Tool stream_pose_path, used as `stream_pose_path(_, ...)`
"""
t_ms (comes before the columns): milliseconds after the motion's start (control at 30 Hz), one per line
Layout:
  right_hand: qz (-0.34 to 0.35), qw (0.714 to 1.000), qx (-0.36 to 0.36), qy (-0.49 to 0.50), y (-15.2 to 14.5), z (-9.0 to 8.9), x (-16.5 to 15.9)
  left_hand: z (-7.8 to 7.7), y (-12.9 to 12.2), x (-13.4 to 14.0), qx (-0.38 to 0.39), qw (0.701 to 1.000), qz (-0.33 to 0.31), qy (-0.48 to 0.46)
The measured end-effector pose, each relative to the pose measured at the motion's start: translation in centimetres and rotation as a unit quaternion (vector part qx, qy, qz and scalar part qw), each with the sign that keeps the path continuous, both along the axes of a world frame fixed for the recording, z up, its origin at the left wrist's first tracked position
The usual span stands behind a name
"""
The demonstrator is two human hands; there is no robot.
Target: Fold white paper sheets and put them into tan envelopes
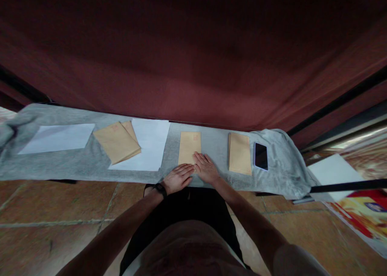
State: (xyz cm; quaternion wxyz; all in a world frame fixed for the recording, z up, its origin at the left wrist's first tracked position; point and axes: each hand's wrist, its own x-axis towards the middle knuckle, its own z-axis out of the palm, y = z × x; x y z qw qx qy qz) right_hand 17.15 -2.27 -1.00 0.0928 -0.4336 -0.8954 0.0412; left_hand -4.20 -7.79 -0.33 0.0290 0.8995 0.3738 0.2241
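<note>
A brown paper envelope (189,147) with small red print near its top right corner lies upright in front of me on the grey cloth. My left hand (179,177), with a dark band on the wrist, rests with fingers stretched across the envelope's lower edge. My right hand (206,169) lies flat over the lower right part, its fingers extended. The fingertips of both hands come close together there and hide the envelope's bottom end. Neither hand is wrapped round anything.
Stacked brown envelopes (240,153) lie to the right, beside a phone (261,156). On the left, more envelopes (116,141) overlap white paper sheets (151,145); another white sheet (57,138) lies farther left. Grey cloth (213,141) covers the narrow surface, and dark red fabric (181,86) rises behind.
</note>
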Motion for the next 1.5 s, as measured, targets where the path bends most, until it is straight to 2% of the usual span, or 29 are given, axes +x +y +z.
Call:
stream_pose_path(167, 0.032, 0.999, 0.005, 0.022, -2.0, 0.3, 1.2, -0.1, -0.1, 0.0, 0.011, 1.0, 0.011, -0.02)
stream_pose_path(333, 0.045, 0.998, -0.002, 0.04, -4.3, 0.7, 2.3, 0.3, 0.2, 0.2, -0.018, 0.998, 0.015, -0.05)
stream_pose_path(533, 0.042, 0.996, -0.006, 0.074, -5.1, 0.7, 2.5, 1.9, 1.6, 1.0, -0.051, 0.999, 0.01, 0.002)
stream_pose_path(667, 0.044, 0.994, -0.001, 0.1, -5.0, 0.7, 2.5, 2.3, 3.1, 1.7, -0.083, 0.996, 0.018, 0.022)
stream_pose_path(1033, 0.033, 0.992, -0.012, 0.123, -4.9, 1.0, 2.3, 0.7, 7.7, 2.6, -0.142, 0.986, 0.021, 0.085)
stream_pose_path(1500, 0.033, 0.99, -0.046, 0.127, -4.9, 1.7, 2.5, -0.2, 13.9, 4.4, -0.132, 0.977, 0.141, 0.09)
